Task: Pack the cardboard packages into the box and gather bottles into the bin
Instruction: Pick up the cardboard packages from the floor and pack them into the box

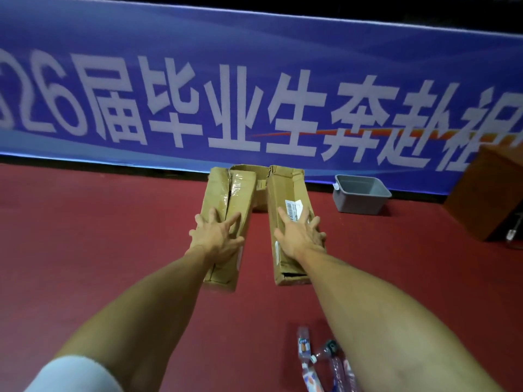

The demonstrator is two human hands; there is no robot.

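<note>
Two long cardboard packages are held out over the red floor. My left hand [216, 239] grips the left package [226, 199] across its top with spread fingers. My right hand [300, 236] grips the right package [288, 190], which carries a white barcode label. Behind and between them part of an open cardboard box [261, 193] shows on the floor by the banner. A grey plastic bin [360, 193] stands on the floor to the right. Several clear plastic bottles [322, 360] lie on the floor at the lower right, partly hidden by my right forearm.
A blue banner [254, 94] with white characters runs along the back edge of the red floor [99, 236]. A brown wooden cabinet [489, 193] stands at the far right, with a small object on the floor beside it.
</note>
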